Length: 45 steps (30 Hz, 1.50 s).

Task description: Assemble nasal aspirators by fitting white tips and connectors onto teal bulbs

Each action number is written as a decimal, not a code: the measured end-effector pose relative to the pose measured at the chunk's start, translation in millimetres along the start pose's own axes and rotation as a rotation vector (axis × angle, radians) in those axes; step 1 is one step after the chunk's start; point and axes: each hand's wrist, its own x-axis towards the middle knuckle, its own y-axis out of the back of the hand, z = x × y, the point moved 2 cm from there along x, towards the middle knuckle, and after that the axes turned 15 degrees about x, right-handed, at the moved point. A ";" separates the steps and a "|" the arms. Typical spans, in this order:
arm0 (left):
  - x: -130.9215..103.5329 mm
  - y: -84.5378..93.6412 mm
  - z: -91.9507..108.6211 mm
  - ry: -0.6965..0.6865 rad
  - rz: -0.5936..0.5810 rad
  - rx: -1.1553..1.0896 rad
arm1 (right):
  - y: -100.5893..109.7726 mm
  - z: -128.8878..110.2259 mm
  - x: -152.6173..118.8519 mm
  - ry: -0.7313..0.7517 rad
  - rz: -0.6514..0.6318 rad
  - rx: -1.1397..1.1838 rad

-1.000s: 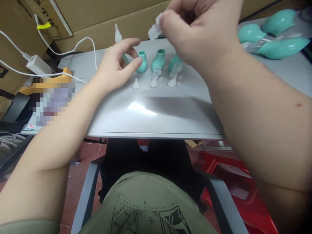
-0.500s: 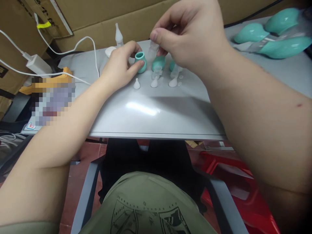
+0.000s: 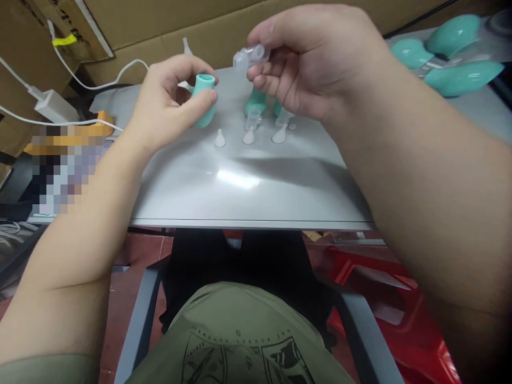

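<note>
My left hand (image 3: 172, 101) is wrapped round a teal bulb (image 3: 205, 109), its open neck facing up. To the right and slightly higher, my right hand (image 3: 296, 64) pinches a clear plastic piece (image 3: 251, 55) between thumb and fingers, above the table. Below it stand another teal bulb (image 3: 255, 102) and a clear cup-like part (image 3: 253, 117). Three small white cone-shaped tips, at left (image 3: 220, 138), middle (image 3: 248, 136) and right (image 3: 279, 134), form a row on the table. A second clear part (image 3: 284, 116) lies beside the right tip.
Large teal bulbs (image 3: 460, 77) with clear parts lie at the back right of the grey table (image 3: 192, 197). A white charger (image 3: 56, 106) with cables is at the left. Cardboard (image 3: 180, 26) stands behind. A red stool (image 3: 400, 320) is below right.
My left hand has lifted the teal bulb and moved it left. The clear piece in my right hand has been raised and turned sideways.
</note>
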 end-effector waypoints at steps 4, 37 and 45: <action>-1.6 2.7 1.1 0.000 -0.058 0.085 | -0.3 -2.9 -5.7 0.039 -0.044 0.027; -8.9 -15.6 1.6 -0.134 -0.031 0.341 | 8.3 19.3 -3.5 0.349 -0.379 -0.445; -8.3 -13.1 -1.2 -0.191 0.024 0.430 | 18.1 12.5 -2.2 0.399 -0.404 -0.653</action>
